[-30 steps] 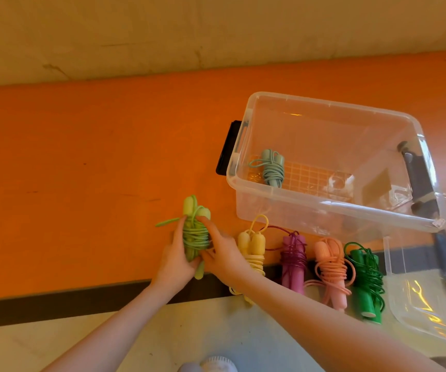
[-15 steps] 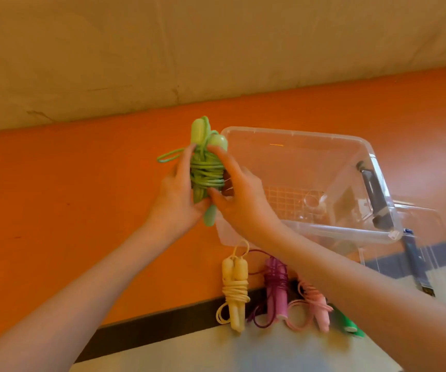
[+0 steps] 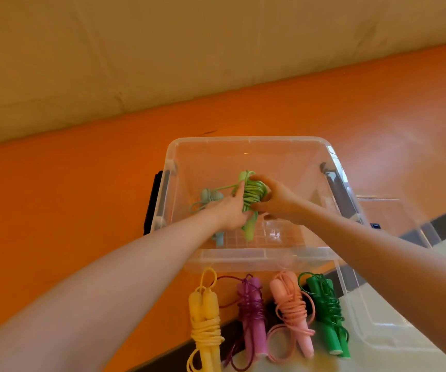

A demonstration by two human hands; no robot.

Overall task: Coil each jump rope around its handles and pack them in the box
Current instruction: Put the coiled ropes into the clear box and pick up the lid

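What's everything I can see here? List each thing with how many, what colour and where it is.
light green jump rope: 1, light green, coiled, held over the inside of the box by both hands
teal jump rope: 1, pale teal, inside the box at its left, partly hidden by the left hand
clear box: 1, see-through plastic with dark side latches, on the orange surface
yellow jump rope: 1, yellow, coiled, leftmost in the row in front of the box
purple jump rope: 1, purple, coiled, next to the yellow one
pink jump rope: 1, pink, coiled, third in the row
dark green jump rope: 1, dark green, coiled, rightmost
clear lid: 1, see-through, right of the box
left hand: holds the light green rope
right hand: grips its coil
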